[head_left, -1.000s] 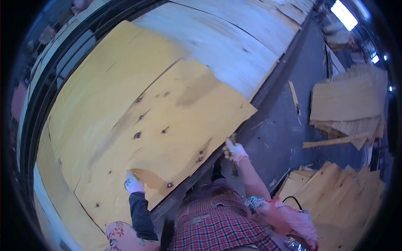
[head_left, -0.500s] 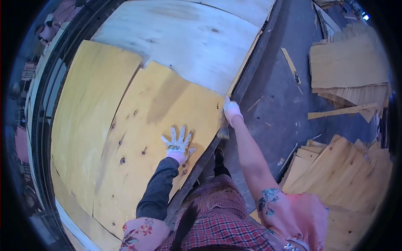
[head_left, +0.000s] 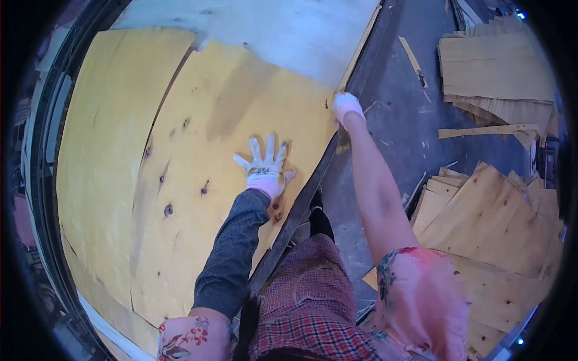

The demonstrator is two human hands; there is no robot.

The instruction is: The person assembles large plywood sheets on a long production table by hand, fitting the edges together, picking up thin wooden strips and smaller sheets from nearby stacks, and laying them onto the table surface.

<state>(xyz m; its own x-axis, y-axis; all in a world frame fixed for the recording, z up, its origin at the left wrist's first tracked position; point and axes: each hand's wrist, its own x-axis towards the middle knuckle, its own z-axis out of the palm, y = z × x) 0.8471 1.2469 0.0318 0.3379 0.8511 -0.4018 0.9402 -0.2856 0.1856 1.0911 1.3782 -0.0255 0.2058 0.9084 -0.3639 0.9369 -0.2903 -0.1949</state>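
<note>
My left hand [head_left: 265, 165], in a white glove, lies flat with fingers spread on a yellowish wood veneer sheet [head_left: 229, 174] marked with dark knots. At the sheet's right edge is my right hand [head_left: 347, 108], also gloved, its fingers curled closed. What it grips is hidden by the glove. A narrow brownish strip [head_left: 343, 141] shows just below that fist, beside the sheet's edge; I cannot tell whether the hand holds it. Another yellow sheet [head_left: 108, 132] adjoins on the left, along a dark seam. Beyond both, a paler, whitish sheet [head_left: 283, 36] shows an uneven boundary with the yellow ones.
A dark edge rail [head_left: 289, 225] runs between the sheets and my body. Stacked veneer pieces [head_left: 497, 75] lie on the floor at the far right, with another loose pile [head_left: 481, 216] nearer. Thin scrap strips [head_left: 412, 60] are scattered on the grey floor [head_left: 385, 174].
The whole view has shifted, so the sheets and piles sit higher in the picture. My left hand has slid slightly farther forward over the veneer; my right fist stays at its edge.
</note>
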